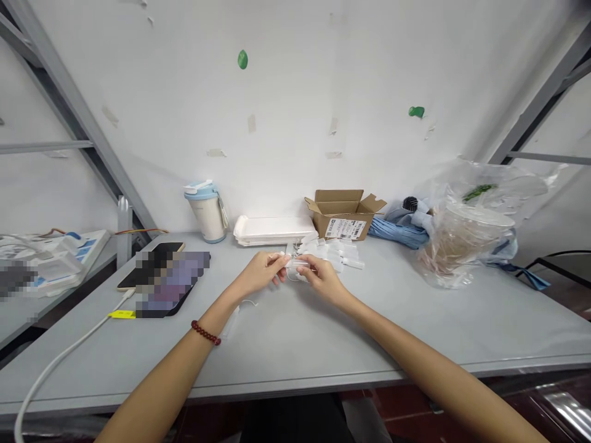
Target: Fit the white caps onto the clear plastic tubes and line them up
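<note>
Both hands meet at the middle of the grey table. Between the fingertips of my left hand (266,269) and my right hand (323,278) is a small translucent white plastic piece (296,263), long and narrow, and each hand pinches one end of it. A thin pale loop hangs just below it. Right behind my right hand lies a pile of similar white, clear pieces (344,251), some shaped like short tubes. One more translucent piece (231,323) with a thin cord rests on the table, partly hidden by my left forearm. Fine details of the held piece are too small to make out.
At the back stand a cup with a blue lid (205,209), a white tray (274,229) and an open cardboard box (342,218). Two phones (152,264) and a white cable (69,351) lie left. Blue cloth (399,232) and a plastic-bagged container (471,237) sit right.
</note>
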Motion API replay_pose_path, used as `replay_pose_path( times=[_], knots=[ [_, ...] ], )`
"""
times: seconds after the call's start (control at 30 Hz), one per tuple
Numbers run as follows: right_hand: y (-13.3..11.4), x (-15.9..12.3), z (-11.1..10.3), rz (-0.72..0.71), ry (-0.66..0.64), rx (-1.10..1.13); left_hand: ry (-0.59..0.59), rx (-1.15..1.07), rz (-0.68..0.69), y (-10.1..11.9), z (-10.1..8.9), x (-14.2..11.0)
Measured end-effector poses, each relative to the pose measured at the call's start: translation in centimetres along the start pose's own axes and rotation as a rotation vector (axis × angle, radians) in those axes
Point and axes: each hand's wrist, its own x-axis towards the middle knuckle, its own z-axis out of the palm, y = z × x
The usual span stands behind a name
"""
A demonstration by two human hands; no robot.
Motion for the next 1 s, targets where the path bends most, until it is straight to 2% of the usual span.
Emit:
replay_pose_path(
  times=[0.43,0.53,0.63,0.77,0.87,1.0],
  knots=[
    [-0.2,0.3,-0.9,0.032,-0.125,-0.060,0.056,0.303,0.094,-0.2,0.1,-0.2],
    [0.0,0.6,-1.4,-0.005,-0.078,-0.225,0.075,0.286,0.083,-0.8,-0.4,0.2],
    [0.3,0.7,-2.0,-0.025,-0.031,-0.446,0.189,0.242,0.046,-1.7,-1.3,0.8],
    [0.8,0.6,-2.8,0.014,-0.153,-0.614,0.305,0.205,0.023,-2.6,-2.6,1.1],
    [0.8,0.4,-3.1,0.023,-0.217,-0.662,0.324,0.213,0.011,-2.8,-3.0,1.1],
    [0.2,0.0,-3.1,0.017,-0.230,-0.654,0.326,0.223,0.014,-2.6,-2.9,1.1]
  ],
)
